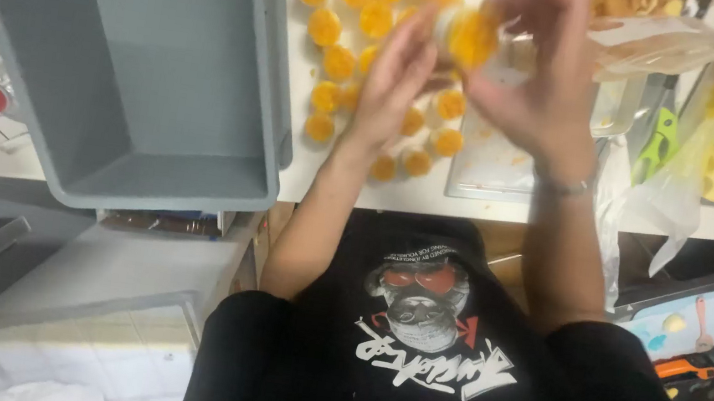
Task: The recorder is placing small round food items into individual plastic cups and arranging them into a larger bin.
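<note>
As small orange cups [339, 60] crowd the white tabletop [431, 199], the left hand [396, 82] and right hand [545, 64] together grip 1 blurred orange-filled cup [469, 36] beside a grey bin [165, 56].

A single head-worn camera looks steeply down the wearer's own chest, so the picture reads upside down: the black shirt [428, 357] fills the bottom and the white counter [413, 197] lies above it. The view sits close over that counter, with the grey bin [163, 65] at its left end.
</note>
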